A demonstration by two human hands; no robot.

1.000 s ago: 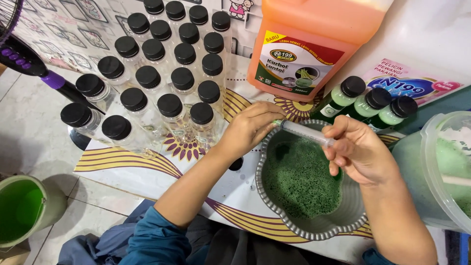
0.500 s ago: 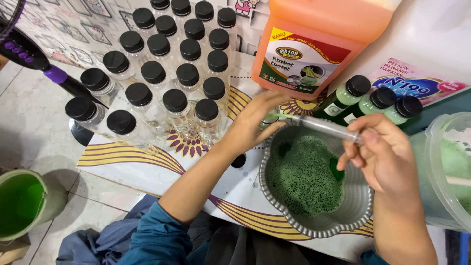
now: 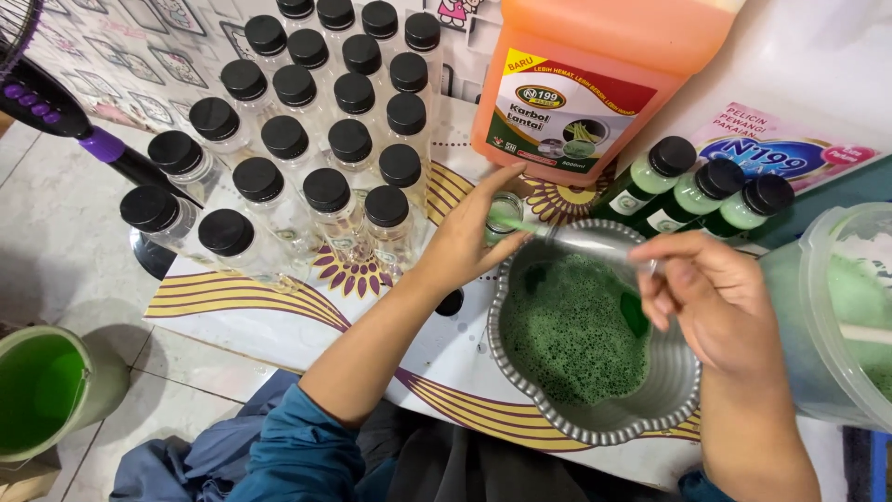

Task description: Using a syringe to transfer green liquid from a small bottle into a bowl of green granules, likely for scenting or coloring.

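My left hand (image 3: 474, 244) grips a small open clear bottle (image 3: 505, 212) standing at the far rim of a scalloped metal bowl (image 3: 595, 423) that holds foamy green liquid (image 3: 571, 330). My right hand (image 3: 715, 302) holds a clear syringe (image 3: 581, 240) by its plunger end, lying almost level over the bowl, its tip at the bottle's mouth. Three black-capped bottles filled with green liquid (image 3: 692, 197) stand just behind the bowl. A black cap (image 3: 450, 302) lies on the table under my left wrist.
Several capped clear bottles (image 3: 307, 149) stand in rows at the left. A big orange jug (image 3: 595, 79) is behind the bowl. A clear tub of green liquid (image 3: 841, 316) sits at the right edge. A green bucket (image 3: 46, 390) is on the floor.
My left hand has settled around the small bottle at the bowl's rim. My right hand has swung the syringe flatter, bringing its tip to the bottle's mouth.
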